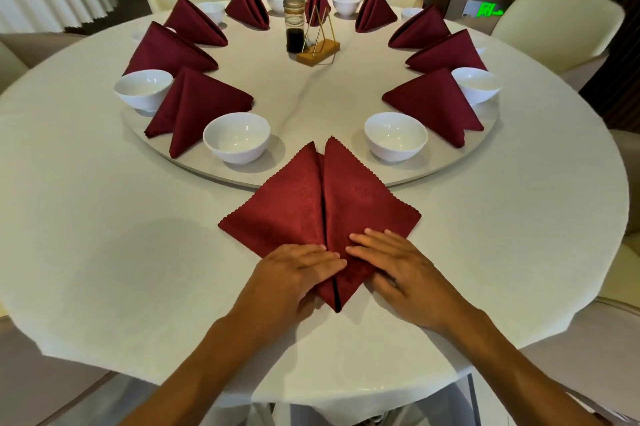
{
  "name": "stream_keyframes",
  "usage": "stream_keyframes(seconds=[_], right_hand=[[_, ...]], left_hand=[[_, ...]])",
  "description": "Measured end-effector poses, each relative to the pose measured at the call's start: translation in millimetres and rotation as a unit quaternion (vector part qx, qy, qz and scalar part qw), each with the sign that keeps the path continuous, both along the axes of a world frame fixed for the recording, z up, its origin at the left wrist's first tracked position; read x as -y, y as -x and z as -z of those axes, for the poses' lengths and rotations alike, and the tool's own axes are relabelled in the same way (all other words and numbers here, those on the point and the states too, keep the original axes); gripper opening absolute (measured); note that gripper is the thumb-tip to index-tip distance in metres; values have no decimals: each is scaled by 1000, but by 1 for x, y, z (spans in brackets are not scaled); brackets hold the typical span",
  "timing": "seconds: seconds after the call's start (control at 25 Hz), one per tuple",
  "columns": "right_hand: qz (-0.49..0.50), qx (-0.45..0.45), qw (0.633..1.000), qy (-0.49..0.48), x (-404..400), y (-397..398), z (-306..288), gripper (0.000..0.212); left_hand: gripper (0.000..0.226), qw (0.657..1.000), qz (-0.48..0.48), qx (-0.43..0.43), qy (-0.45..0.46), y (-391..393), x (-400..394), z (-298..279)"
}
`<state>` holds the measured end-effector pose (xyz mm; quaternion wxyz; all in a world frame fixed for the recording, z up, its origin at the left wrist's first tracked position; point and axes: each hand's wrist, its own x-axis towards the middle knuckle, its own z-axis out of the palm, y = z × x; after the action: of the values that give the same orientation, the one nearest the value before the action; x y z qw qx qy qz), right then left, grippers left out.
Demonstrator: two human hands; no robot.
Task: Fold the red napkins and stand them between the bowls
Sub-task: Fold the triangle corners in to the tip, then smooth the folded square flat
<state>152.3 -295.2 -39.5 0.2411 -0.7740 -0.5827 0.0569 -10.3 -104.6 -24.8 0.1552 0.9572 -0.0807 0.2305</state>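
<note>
Both hands, the left hand [300, 264] and the right hand [391, 264], press flat on the red napkin [311, 204] lying on the counter [104, 217], and letting go too soon could make its folds pop open.

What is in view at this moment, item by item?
flat napkin: one, dark red, on the tablecloth, near edge, half folded
standing napkins: nine, dark red, round the turntable rim
bowls: at least eight, white, between the napkins
turntable: one, pale, table centre
sauce jar: one, dark contents, centre
card stand: one, wood and gold wire, centre
chairs: several, cream, around the table
hands: left, right, pressing the flat napkin
</note>
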Motion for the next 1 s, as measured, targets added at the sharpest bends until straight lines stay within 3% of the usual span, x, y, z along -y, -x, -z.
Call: stream_keyframes(seconds=[0.12, 0.24, 0.36, 0.52, 0.64, 0.72, 0.88, 1.0], right_hand=[[46, -177, 982, -51, 9, 17, -60, 31], [10, -341, 936, -87, 17, 38, -144, 17], [-6, -461, 883, -87, 19, 30, -178, 14], [70, -539, 839, 13, 6, 5, -128, 19], [143, -538, 827, 77, -4, -13, -71, 19], [177, -528, 826, 90, -7, -21, -54, 18], [205, -480, 849, 85, -3, -27, -55, 20], [220, -428, 871, 95, -9, -23, -52, 25]], left_hand=[[35, 986, -41, -57, 154, 17, 17, -69], [16, 908, -38, -153, 388, 28, 21, -156], [23, 850, -49, -231, 471, 4, -3, -194], [18, 762, -66, -387, 515, -42, -24, -145], [14, 727, -98, -446, 513, -70, -30, -80], [14, 729, -123, -448, 503, -78, -31, -57], [22, 799, -187, -364, 440, -51, -46, -44], [33, 819, -194, -357, 405, -19, -52, -38]])
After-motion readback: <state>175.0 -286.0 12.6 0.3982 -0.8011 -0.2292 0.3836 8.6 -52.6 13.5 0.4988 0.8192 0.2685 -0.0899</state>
